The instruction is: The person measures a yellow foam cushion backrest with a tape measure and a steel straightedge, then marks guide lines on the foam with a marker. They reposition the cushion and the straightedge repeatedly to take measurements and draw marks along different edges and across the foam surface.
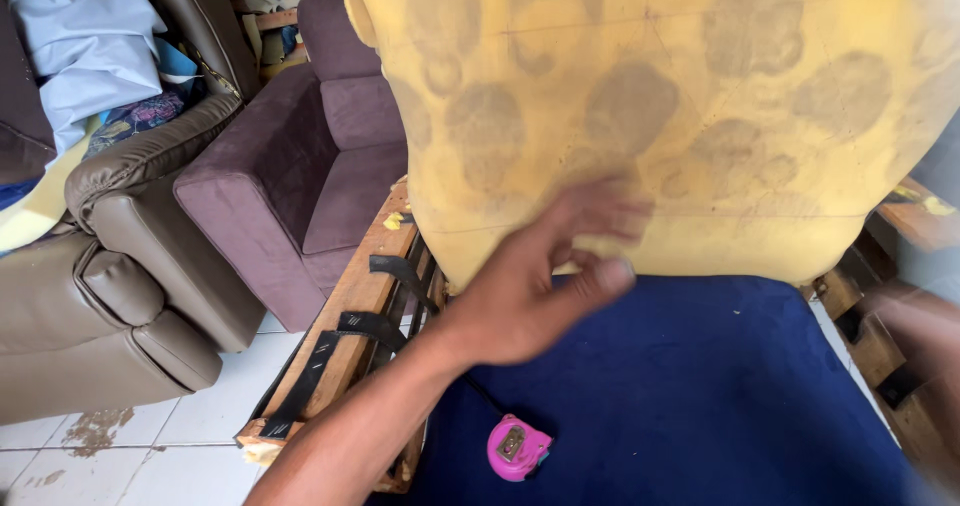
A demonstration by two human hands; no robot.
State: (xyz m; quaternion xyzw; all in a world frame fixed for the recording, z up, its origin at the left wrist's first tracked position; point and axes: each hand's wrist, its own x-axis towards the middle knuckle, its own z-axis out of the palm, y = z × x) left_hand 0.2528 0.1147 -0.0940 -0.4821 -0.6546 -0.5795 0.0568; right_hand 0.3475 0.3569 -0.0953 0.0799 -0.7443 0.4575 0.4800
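1. The left hand is reached forward from the lower left, blurred by motion; its fingers are spread apart and laid against the lower edge of a big yellow foam pad, nothing clamped.
2. The foam pad is stood upright at the back of a blue fabric seat, stained with grey patches, and is propped over a bare wood frame crossed by black straps.
3. The right hand is seen only as a blur at the right edge; whether its fingers are apart or together cannot be told.
4. A pink tape measure is left lying on the blue fabric, near the left wrist.
5. Judged: the foam is best pressed with a flat open palm, low along its edge, so that it is seated evenly against the blue fabric without tearing.
6. Beyond the frame, a purple armchair and a brown leather recliner are noted on the white tile floor.
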